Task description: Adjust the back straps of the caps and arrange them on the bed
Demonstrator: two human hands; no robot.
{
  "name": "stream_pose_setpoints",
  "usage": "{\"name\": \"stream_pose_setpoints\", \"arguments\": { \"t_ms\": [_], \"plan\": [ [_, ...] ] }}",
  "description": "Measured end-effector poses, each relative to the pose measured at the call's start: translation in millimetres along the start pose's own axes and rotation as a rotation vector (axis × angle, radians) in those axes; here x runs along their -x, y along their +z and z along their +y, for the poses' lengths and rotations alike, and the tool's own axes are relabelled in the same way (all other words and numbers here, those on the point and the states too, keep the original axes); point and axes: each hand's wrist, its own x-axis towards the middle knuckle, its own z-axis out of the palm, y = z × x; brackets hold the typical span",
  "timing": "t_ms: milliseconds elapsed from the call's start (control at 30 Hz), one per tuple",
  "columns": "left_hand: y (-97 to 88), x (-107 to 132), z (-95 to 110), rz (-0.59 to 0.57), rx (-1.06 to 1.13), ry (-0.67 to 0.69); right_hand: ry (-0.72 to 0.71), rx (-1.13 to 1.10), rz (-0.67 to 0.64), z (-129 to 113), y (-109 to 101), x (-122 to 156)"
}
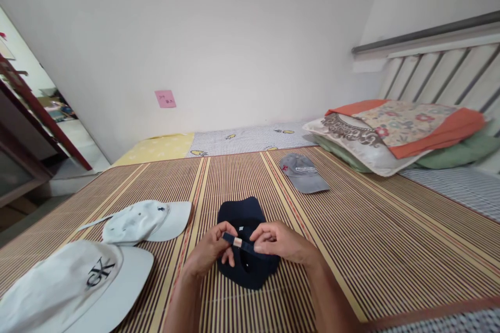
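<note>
A navy blue cap (pixel 242 216) lies upside down on the striped bamboo mat (pixel 390 239), brim pointing away from me. Both hands work at its back strap (pixel 242 244), which carries a small metal buckle. My left hand (pixel 213 251) pinches the strap's left end between thumb and fingers. My right hand (pixel 282 242) pinches the strap just right of the buckle. The lower part of the cap sits under my hands.
Two white caps lie to the left: one with black letters (pixel 74 283) at the near left, a smaller one (pixel 146 221) behind it. A grey cap (pixel 303 173) rests farther back. Pillows (pixel 394 132) are stacked at right by a slatted headboard (pixel 441 70).
</note>
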Motion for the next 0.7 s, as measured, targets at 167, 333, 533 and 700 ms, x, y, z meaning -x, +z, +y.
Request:
{"name": "stream_pose_setpoints", "arguments": {
  "t_ms": [167,333,533,700],
  "plan": [
    [0.4,1,1,0.020,-0.012,0.014,0.011,-0.076,-0.079,4,0,2],
    [-2.1,3,0,-0.012,0.032,0.018,-0.061,0.020,-0.003,1,3,-1],
    [-2.7,4,-2,-0.036,0.065,0.024,-0.065,0.077,0.044,-10,4,0],
    [-7.4,12,4,-0.099,0.130,-0.022,-0.078,0.086,0.065,-11,5,1]
  ]
}}
